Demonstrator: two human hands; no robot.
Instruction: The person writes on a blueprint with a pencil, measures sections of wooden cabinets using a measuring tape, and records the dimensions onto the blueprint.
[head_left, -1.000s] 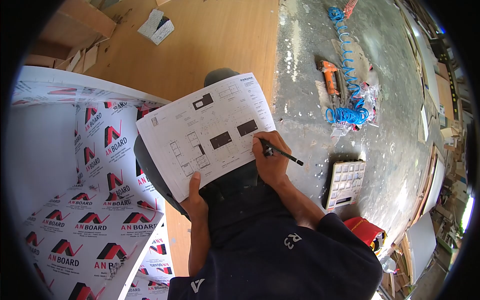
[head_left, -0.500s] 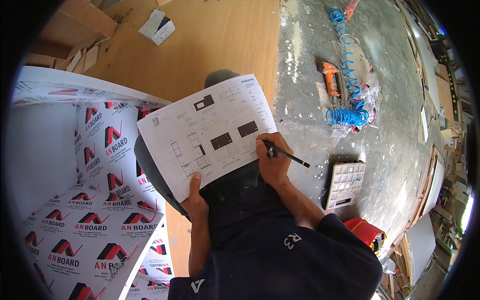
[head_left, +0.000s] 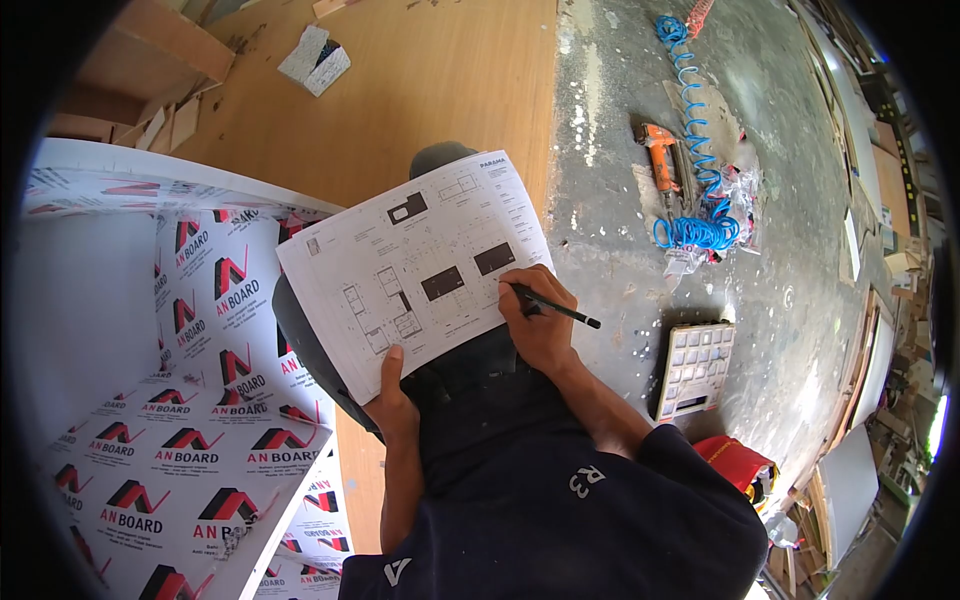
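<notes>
Across the person's lap, a printed sheet lies aslant, its long axis climbing from lower left to upper right, the header at the upper-right corner. The left hand pins its lower edge with the thumb on top, its other fingers hidden; the right hand pinches a slim dark pencil, whose free end points down and right, away from the paper. Compared with half a second ago, the right hand and pencil have slid slightly left, further over the sheet. Thin white paper with fine black linework contrasts with the smooth brown wood-toned panel, glossy printed boards, mottled grey concrete floor and springy coiled blue hose.
</notes>
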